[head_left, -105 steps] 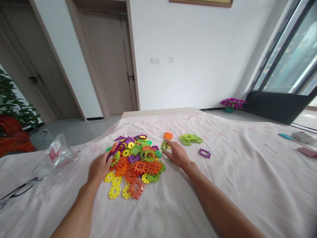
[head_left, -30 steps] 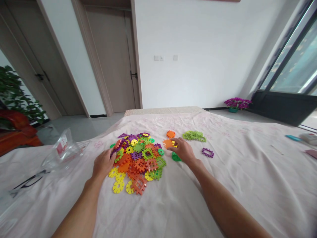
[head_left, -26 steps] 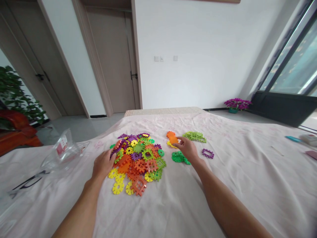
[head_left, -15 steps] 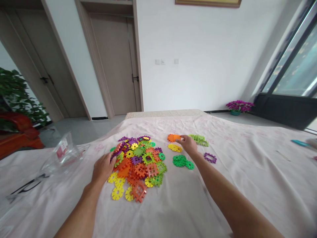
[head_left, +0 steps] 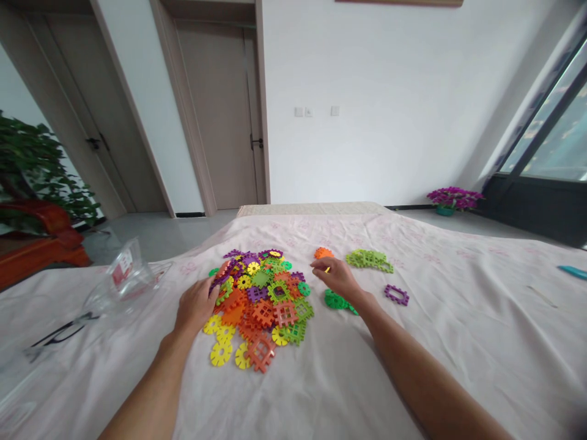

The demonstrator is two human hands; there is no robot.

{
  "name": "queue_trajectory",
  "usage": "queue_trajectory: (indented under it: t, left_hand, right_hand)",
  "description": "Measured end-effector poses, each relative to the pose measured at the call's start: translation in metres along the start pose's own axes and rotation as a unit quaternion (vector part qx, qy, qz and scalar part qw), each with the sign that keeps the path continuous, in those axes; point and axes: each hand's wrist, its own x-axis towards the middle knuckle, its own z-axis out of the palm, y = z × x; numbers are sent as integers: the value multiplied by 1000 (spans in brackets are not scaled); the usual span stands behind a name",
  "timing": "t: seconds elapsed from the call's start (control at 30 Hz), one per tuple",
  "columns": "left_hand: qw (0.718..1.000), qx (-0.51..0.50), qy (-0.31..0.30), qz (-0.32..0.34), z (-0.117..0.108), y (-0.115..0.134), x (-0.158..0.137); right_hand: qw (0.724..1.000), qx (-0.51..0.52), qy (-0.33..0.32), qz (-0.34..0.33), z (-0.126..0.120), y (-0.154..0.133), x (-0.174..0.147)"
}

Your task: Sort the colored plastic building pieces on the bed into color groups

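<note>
A heaped pile of notched plastic building pieces (head_left: 263, 315), in orange, yellow, green and purple, lies on the cloth. Against its left edge rests my left hand (head_left: 197, 302), thumb and fingers apart around the pieces there; some fingertips are hidden. My right hand (head_left: 337, 276) hovers to the right of the pile with thumb and forefinger apart and nothing visible between them. Just beyond it lies an orange disc group (head_left: 323, 252). Yellow discs are mostly covered by this hand. Green discs (head_left: 335, 299) lie partly under the wrist, and light green pieces (head_left: 367, 259) sit farther right.
A single purple frame piece (head_left: 397, 294) lies right of my forearm. Clear plastic packaging (head_left: 126, 275) and dark-framed glasses (head_left: 62, 336) are at the left. A blue object (head_left: 573, 271) lies at the far right of the pale cloth (head_left: 458, 342).
My right hand has let go of the orange discs and moved back toward the pile, over the yellow discs. My left hand stays at the pile's edge. The view has shifted slightly.
</note>
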Motion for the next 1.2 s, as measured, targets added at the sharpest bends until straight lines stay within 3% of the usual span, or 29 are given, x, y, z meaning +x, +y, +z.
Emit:
queue_trajectory:
  t: [0.2,0.37,0.5,0.63,0.9,1.07,1.2]
  left_hand:
    - [1000,8,-1,-4,1,-1,0]
    - [1000,4,0,1,0,0,0]
    - [1000,4,1,4,1,0,0]
    - [1000,8,-4,2,0,0,0]
    - [1000,13,-6,-2,-3,3,-1]
    - [1000,6,-6,-1,-1,1,0]
    - [1000,1,-4,2,1,-1,0]
  right_hand:
    - [987,-80,-83,-110,9,-16,-19]
    - [977,-140,-112,-116,7,-17,-24]
    - [983,-129,-88,-95,8,-19,-23]
    - [994,-52,-92,-23,4,-19,-19]
    - [993,44,-89,66,-25,-11,-13]
    - [983,9,-166,77,-35,-5,-15]
    - [987,-53,-142,53,-30,-11,-15]
